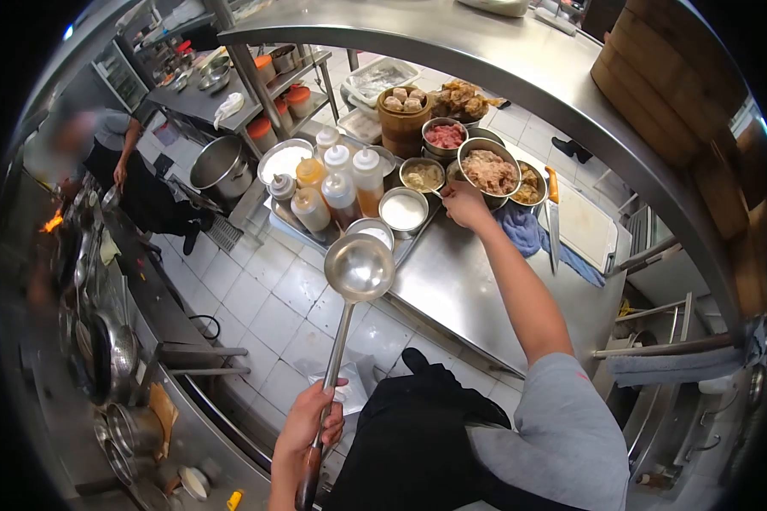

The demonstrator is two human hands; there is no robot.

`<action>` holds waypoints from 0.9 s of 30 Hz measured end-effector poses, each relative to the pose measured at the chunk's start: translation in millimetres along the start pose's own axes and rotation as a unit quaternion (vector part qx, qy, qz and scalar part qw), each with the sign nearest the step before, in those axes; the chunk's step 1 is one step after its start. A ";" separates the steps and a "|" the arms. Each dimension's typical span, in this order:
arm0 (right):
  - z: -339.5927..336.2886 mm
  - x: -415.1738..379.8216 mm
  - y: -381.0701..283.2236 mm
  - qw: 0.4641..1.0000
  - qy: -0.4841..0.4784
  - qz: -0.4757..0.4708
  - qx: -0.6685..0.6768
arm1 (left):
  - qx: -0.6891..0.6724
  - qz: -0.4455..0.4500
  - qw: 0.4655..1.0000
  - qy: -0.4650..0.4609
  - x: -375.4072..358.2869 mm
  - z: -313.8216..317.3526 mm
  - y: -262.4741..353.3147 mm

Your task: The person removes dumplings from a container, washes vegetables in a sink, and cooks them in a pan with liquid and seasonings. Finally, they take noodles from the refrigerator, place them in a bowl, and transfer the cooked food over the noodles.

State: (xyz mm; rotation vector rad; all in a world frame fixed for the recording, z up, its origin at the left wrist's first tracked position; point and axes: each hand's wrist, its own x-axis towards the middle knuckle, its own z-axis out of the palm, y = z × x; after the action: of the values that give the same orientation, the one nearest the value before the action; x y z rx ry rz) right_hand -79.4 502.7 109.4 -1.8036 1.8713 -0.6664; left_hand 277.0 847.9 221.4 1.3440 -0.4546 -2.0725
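On the person's side of the minced-meat bowl (pixel 489 173), a bare stretch of steel counter (pixel 452 274) leaves room for a low pass. Left of the bowl, squeeze bottles (pixel 339 192) stand crowded; the red-meat bowl (pixel 445 134) blocks its far left. To its right lies a knife (pixel 554 228) (blade toward the person); beyond, a raised shelf (pixel 418 20) limits height.

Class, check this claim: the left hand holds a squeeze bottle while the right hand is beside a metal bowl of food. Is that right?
Not quite: in the head view, the left hand holds a ladle. The right hand is indeed beside a metal bowl of food.
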 end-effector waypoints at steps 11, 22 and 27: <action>-28.3 -89.8 -50.5 0.971 0.061 -0.216 -0.077 | -0.057 -0.006 0.995 -0.082 39.5 15.0 25.8; -3.8 -13.4 -38.5 0.959 0.030 -0.149 -0.240 | -0.099 0.013 0.995 -0.013 4.1 13.8 6.4; 2.7 -37.8 -45.3 0.976 -0.007 -0.128 -0.175 | -0.116 0.019 0.993 -0.031 -5.0 1.7 -3.7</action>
State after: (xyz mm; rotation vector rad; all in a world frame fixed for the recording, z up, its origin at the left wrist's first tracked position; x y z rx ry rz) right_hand -41.0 539.2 135.3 -2.2952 1.8527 -0.4230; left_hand 275.8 853.9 223.4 1.1289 -0.2531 -2.0686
